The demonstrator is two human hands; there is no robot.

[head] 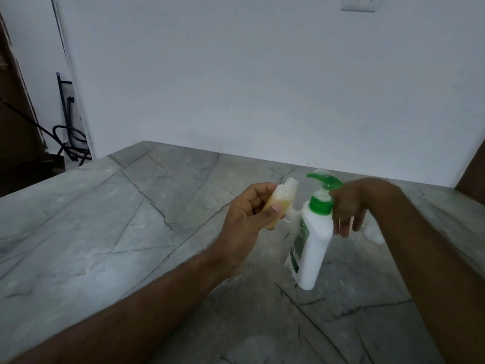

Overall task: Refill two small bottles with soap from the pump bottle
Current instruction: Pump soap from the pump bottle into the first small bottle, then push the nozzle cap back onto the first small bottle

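Note:
My left hand (246, 219) grips a small clear bottle (279, 203) partly filled with yellow soap. The bottle is tilted, its open neck pointing up and right toward the green nozzle. The white pump bottle (313, 248) with a green pump head (325, 182) stands on the marble counter (131, 219), just right of the small bottle. My right hand (349, 208) hangs behind the pump bottle's neck, fingers down and apart, holding nothing. A pale translucent object (374, 233), perhaps the second small bottle, lies blurred on the counter beyond my right hand.
A white wall (262, 88) backs the counter. At the far left, past the counter's edge, stand a dark metal stand and coiled cables (68, 137). A brown edge (472, 174) shows at the right border.

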